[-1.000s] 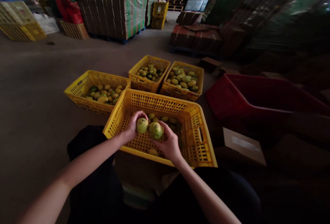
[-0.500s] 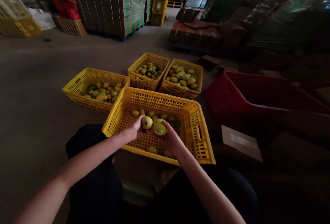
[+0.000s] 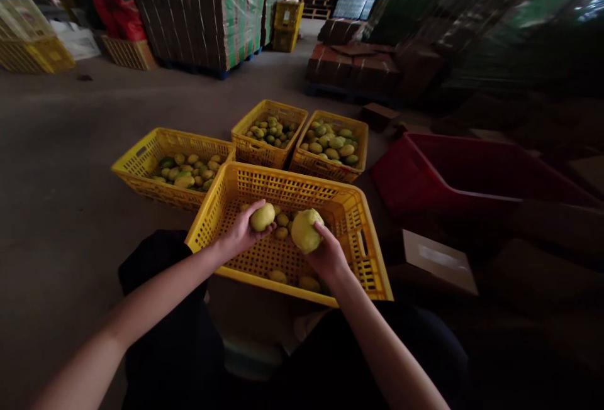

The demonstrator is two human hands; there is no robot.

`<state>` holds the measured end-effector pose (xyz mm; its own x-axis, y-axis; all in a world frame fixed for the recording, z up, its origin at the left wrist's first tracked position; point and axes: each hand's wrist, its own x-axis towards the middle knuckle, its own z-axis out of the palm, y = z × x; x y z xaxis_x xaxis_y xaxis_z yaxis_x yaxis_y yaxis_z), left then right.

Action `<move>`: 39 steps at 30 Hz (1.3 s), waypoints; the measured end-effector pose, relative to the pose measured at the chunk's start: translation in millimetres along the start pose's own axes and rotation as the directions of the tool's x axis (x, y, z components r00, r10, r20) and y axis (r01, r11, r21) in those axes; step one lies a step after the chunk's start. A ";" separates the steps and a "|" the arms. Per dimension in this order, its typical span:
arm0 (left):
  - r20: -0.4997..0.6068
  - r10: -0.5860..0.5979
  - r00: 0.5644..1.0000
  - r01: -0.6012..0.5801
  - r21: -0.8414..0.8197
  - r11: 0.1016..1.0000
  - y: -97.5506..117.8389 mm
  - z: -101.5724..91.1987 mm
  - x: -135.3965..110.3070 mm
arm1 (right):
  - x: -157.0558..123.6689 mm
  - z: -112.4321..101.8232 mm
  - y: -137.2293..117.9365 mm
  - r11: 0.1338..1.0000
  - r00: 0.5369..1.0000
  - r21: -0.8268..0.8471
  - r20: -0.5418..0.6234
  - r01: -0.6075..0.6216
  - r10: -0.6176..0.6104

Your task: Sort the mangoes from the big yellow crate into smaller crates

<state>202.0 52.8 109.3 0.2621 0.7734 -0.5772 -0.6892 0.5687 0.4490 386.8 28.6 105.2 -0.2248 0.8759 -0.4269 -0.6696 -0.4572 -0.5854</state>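
Observation:
Over the near yellow crate, my left hand is closed round a yellow-green lemon. A larger, lumpy yellow-green lemon sits in my right hand, with the thumb pressed on its side. A gap separates the two held fruits. Below and between them, several smaller lemons lie on the crate's perforated floor. Two more lemons rest by its near wall. My hands partly hide the fruit inside.
Three yellow crates with lemons stand beyond: one at left, one at back, one at back right. At right are a red tub and a cardboard box. Wrapped pallet stacks stand farther back.
My hands have moved apart, each still holding a lemon. The right one has been raised and turned, and the left one has turned so its dark end spot no longer shows.

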 end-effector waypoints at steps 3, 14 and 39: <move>-0.032 0.012 0.999 -0.011 0.017 1.000 -1.2 -2.5 4.0 | -0.6 3.3 -1.1 0.998 0.994 0.067 -0.109 -0.008 0.016; -0.090 -0.088 0.992 0.083 -0.062 0.995 -8.3 -4.0 5.9 | 13.9 -5.6 6.8 0.991 0.983 0.084 -0.141 -0.108 0.119; -0.246 0.005 0.969 -0.027 -0.085 0.996 -9.0 -5.9 6.1 | 18.9 -20.2 13.2 0.993 0.957 0.017 -0.267 -0.117 0.117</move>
<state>205.9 50.8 97.7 0.0845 0.6839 -0.7247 -0.7506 0.5220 0.4051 388.1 36.0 75.5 -0.1043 0.7431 -0.6610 -0.6504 -0.5538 -0.5199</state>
